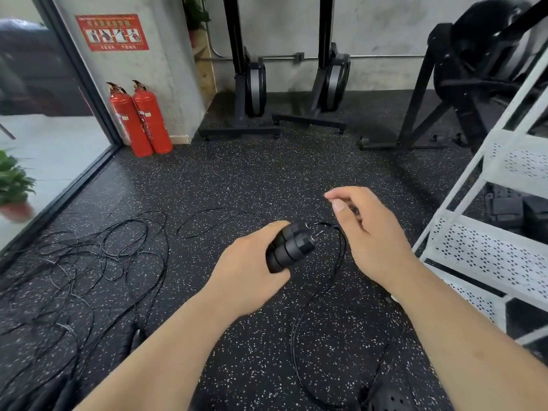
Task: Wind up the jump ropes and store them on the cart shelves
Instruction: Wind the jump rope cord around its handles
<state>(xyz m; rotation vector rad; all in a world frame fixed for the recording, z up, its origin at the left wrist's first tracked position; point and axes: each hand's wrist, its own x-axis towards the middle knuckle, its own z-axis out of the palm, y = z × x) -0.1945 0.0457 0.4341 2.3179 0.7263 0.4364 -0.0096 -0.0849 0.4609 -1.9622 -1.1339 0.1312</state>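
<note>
My left hand (252,274) grips two black jump rope handles (292,247) side by side, their tips pointing up and right. A thin black cord (341,250) leaves the tips, loops to the right and trails down across the floor. My right hand (364,229) hovers just right of the handle tips, thumb and forefinger pinched together; whether the cord is between them is hidden. A tangle of more black jump ropes (98,256) lies on the floor at the left. The white cart (480,247) with perforated shelves stands at the right edge.
Two red fire extinguishers (142,120) stand by the pillar at the back left. Black exercise machines (252,84) line the back wall. A potted plant (14,185) sits beyond the glass at the left. Dark items (510,209) lie on a cart shelf.
</note>
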